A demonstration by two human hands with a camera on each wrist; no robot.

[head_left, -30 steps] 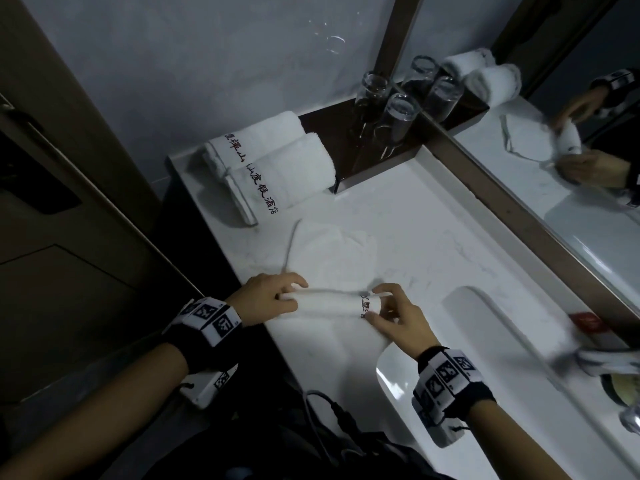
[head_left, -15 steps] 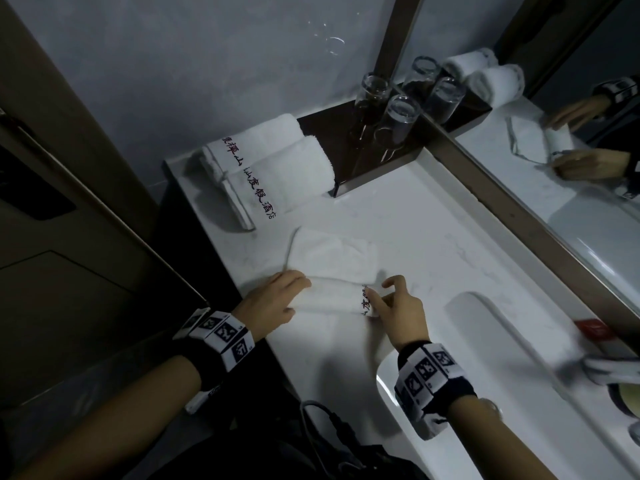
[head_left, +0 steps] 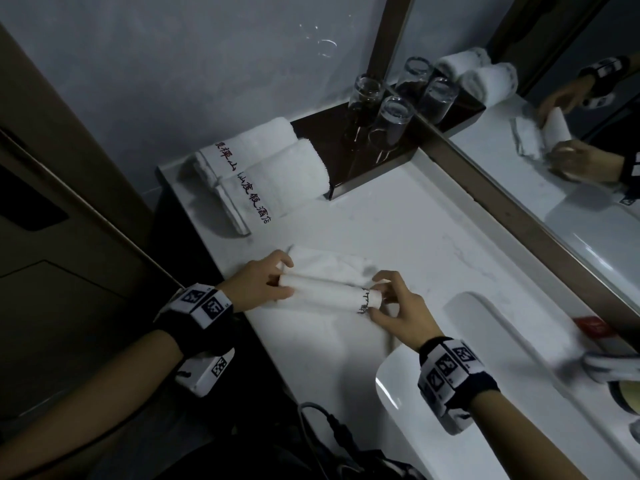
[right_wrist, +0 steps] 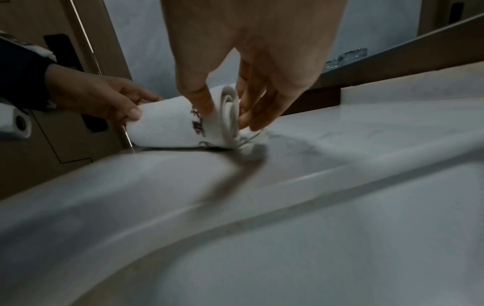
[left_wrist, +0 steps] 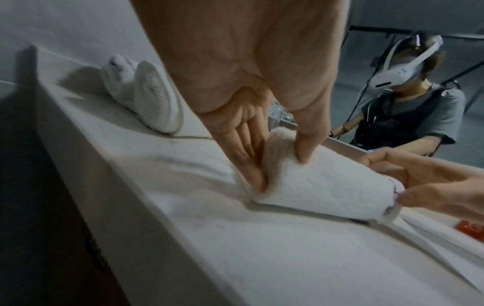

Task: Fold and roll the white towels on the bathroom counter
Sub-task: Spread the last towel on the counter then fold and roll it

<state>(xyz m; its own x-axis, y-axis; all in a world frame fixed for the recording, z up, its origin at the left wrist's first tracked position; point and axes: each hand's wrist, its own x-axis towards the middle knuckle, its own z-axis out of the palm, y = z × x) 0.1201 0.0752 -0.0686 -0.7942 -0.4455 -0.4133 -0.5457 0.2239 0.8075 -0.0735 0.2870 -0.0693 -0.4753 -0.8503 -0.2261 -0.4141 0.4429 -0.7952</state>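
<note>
Terrycloth towel (head_left: 329,294) is handling soft and light; both hands' fingers (head_left: 277,292) are seemingly pinching its roll ends.

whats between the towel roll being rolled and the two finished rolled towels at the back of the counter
In the head view, the flat unrolled tail of the towel roll, then bare counter up to the rolled towels.

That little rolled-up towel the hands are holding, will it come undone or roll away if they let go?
The small towel is soft cloth, so it would probably loosen: its spiral end looks loosely wound, and a flat part is not yet rolled. The left hand and right hand pinch its ends. Being round, it could roll across the smooth counter.
</note>
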